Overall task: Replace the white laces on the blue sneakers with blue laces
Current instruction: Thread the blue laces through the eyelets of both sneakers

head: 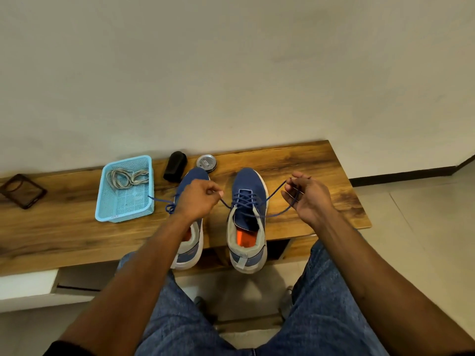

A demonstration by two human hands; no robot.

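We see two blue mesh sneakers side by side on a long wooden bench [295, 160], toes toward the wall, heels overhanging the near edge. The right sneaker [248, 219] is laced through its eyelets with a dark blue round lace [246, 200], both ends pulled out sideways. Our left hand [196, 200] pinches one end between thumb and curled fingers; our right hand [307, 199] pinches the other end at the fingertips, with the lace running across the palm side, remaining fingers loosely curled. The left sneaker [191, 242] is largely hidden under our left hand and forearm; only toe and heel show, so we can't tell how far its lacing goes. A second blue lace [164, 202] sticks out from behind that hand, looped, one end reaching toward the light blue plastic mesh basket [144, 209]. Old white laces [127, 177] lie bundled in the basket's far half. Behind the sneakers, a black rounded object [175, 166], identity unclear, and a round silver-lidded tin [206, 163], label unreadable, just beyond the left sneaker's toe. A dark phone case [23, 191] sits near the frame's left edge. Bench's right end is bare wood past our right hand; basket stands just beside the left sneaker. Our jeans-clad knees fill the bottom.
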